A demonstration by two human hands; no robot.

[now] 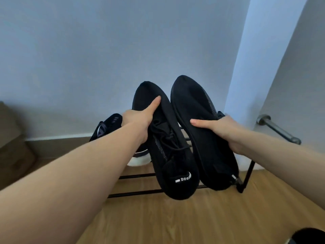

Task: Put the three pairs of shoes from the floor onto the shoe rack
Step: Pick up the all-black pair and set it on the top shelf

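My left hand (140,120) grips a black knit sneaker (168,155) from its left side, thumb lying across the upper. My right hand (221,131) holds the matching black sneaker (198,120) from its right side. Both shoes hang side by side, toes pointing at the wall, just above the black metal shoe rack (246,175). A dark sneaker with a white sole (110,125) lies on the rack's left part, mostly hidden behind my left forearm.
A pale wall stands right behind the rack. To the right, a door with a metal handle (277,129). Wooden floor (175,217) lies in front. A brown object (10,138) sits at far left. Something dark (307,236) shows at the bottom right corner.
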